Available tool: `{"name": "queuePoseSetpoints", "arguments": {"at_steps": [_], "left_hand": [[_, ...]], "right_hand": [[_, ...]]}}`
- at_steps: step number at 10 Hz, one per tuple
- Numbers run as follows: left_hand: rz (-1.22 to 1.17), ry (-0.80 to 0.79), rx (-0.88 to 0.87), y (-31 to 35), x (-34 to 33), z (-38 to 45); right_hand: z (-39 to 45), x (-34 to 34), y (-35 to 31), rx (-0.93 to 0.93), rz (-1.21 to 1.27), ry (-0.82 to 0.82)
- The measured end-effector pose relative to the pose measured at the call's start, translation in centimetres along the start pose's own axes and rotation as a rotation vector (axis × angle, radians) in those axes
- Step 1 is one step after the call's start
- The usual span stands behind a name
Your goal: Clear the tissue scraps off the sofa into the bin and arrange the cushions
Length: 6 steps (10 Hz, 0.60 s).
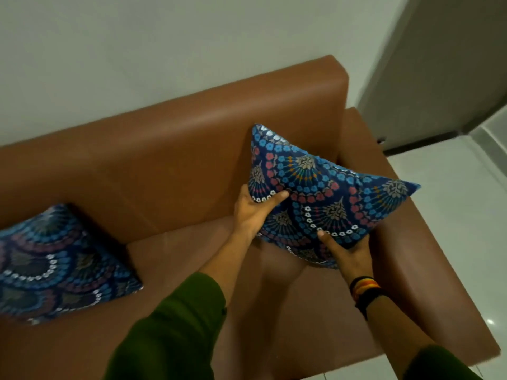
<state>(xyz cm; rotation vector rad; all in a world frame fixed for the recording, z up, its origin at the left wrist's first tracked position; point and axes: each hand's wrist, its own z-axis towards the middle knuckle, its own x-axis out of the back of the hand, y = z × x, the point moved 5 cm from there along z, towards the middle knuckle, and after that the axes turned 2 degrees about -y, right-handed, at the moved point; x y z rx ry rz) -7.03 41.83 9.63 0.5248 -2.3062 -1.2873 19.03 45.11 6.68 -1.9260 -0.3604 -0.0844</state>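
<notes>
A blue patterned cushion [323,198] with red and white flower rings is held up at the right end of the brown sofa [170,149], tilted on one corner against the backrest and armrest. A second matching cushion [55,264] leans at the sofa's left end, its lower edge on the seat

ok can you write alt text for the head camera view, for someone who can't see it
Seen from above, a person's left hand and right hand grip a blue patterned cushion at the right end of a brown sofa, near its armrest. A matching second cushion leans at the left end; no tissue scraps show on the seat.
</notes>
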Motion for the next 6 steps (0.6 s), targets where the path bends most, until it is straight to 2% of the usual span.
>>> {"name": "queuePoseSetpoints", "arguments": {"at_steps": [1,2,3,4,5,6], "left_hand": [[-0.165,0.170,0.002,-2.5,4.9,-2.3],[-0.197,0.267,0.050,-5.0,9.0,-3.1],[-0.161,0.270,0.077,-7.0,10.6,-2.3],[-0.113,0.261,0.086,-8.0,10.4,-1.4],[-0.053,0.276,0.107,-7.7,10.5,-2.2],[0.038,0.301,0.083,-7.0,11.6,-4.2]], "right_hand": [[0.4,-3.5,-2.2,0.011,-0.045,-0.093],[2.1,-7.8,-4.0,0.058,-0.096,-0.225],[3.8,-10.9,-4.1,0.090,-0.158,-0.311],[4.6,-11.7,-3.0,0.097,-0.178,-0.327],[3.8,-11.9,-4.5,0.110,-0.091,-0.338],[-1.4,-10.5,-4.9,0.157,-0.024,-0.324]]}}
